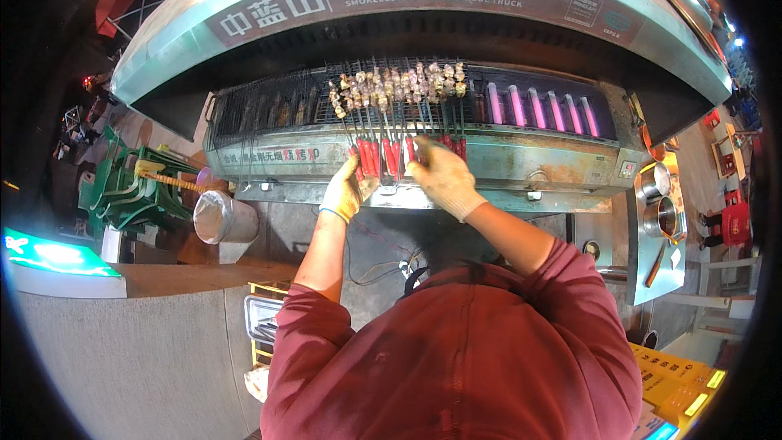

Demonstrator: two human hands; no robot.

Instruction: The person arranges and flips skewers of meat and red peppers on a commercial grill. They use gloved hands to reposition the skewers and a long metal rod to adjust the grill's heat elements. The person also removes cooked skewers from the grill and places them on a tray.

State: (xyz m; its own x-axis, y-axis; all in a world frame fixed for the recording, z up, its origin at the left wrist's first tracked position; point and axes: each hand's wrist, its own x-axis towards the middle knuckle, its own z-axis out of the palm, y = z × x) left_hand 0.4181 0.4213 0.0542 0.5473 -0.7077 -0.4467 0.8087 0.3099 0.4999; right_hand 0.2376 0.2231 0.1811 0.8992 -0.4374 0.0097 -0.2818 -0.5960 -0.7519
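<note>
Meat skewers [397, 88] with red handles [371, 156] lie side by side across the wire grate of a steel barbecue grill [293, 156]; their handles stick out over its front edge. My left hand [347, 192], in a pale knitted glove, is at the leftmost handles, its thumb against them; how firmly it holds them is not plain. Gloved too, my right hand [445, 180] is at the handles right of the middle and covers some of them; its fingers are blurred. Pink-glowing heating tubes [534, 108] show in the grill's right part.
A metal hood [421, 6] overhangs the grill. At the left are green plastic chairs [137, 189] and a lined bucket [225, 218]. A steel side table [641, 256] at the right bears metal pots [661, 217] and a wooden-handled tool [655, 266]. A person in red [733, 224] stands beyond.
</note>
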